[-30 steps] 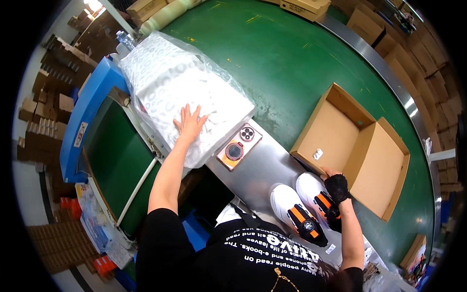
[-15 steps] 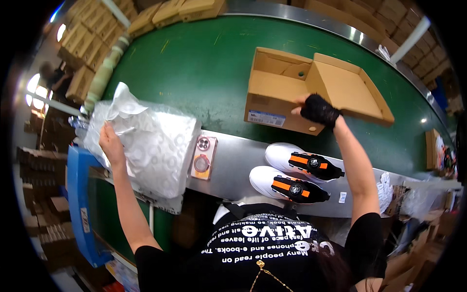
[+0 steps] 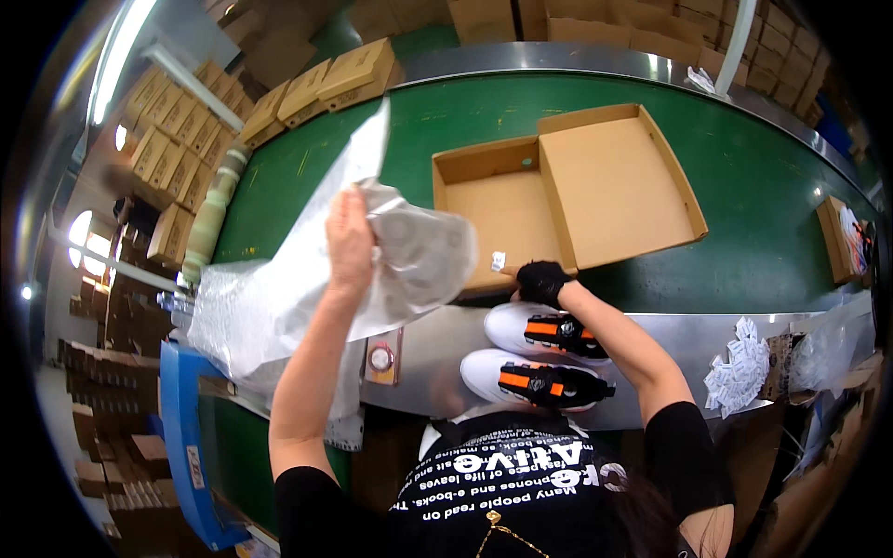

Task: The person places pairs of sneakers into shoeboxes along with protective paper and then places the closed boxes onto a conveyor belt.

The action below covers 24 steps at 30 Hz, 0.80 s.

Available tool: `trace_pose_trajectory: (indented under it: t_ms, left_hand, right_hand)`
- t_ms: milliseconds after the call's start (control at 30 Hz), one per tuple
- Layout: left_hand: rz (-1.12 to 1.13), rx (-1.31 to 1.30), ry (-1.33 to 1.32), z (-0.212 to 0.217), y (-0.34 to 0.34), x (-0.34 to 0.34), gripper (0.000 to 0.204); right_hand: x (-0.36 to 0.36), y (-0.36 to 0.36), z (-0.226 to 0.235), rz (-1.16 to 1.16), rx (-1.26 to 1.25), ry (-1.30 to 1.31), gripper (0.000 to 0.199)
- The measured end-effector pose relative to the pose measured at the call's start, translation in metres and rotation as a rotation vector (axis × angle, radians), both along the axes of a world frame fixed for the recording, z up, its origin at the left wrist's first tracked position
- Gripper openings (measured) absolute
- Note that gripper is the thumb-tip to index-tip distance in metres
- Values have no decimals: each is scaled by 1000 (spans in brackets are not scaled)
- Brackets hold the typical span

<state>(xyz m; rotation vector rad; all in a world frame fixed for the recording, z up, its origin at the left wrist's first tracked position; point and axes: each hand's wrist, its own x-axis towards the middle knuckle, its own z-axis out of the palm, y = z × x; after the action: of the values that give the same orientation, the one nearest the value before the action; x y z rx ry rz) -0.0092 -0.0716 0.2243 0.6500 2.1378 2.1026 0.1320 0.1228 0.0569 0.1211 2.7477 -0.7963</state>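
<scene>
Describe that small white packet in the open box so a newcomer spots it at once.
On the green worktop sits the open brown box, lid folded back to the right. Inside its left part, just left of the gloved right hand, lies the small white packet. It lies singly there, unlike the heap of white packets farther right.

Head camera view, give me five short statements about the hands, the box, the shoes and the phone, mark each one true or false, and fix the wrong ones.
1. The left hand holds a thin patterned sheet. True.
2. The right hand wears a white glove. False: its glove is black.
3. The cardboard box is open. True.
4. The shoes lie inside the box. False: both are outside it, on the metal ledge.
5. The phone is to the right of the shoes. False: it lies to their left.
</scene>
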Motion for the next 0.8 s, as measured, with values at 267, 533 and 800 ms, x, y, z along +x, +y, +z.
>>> trace_pose_trajectory:
  t_ms: [267,533,800]
  left_hand:
    - [-263,-112,154,-59,132,9,27]
    - [-320,-843,1039,-99,105,9,50]
    - [140,-1178,699,-172,2,-64,61]
  right_hand:
    - [3,-6,101,-758,-856,610,46]
    - [98,193,36,-1575,60,1265,49]
    - [211,245,8,-1661,239,1020,58]
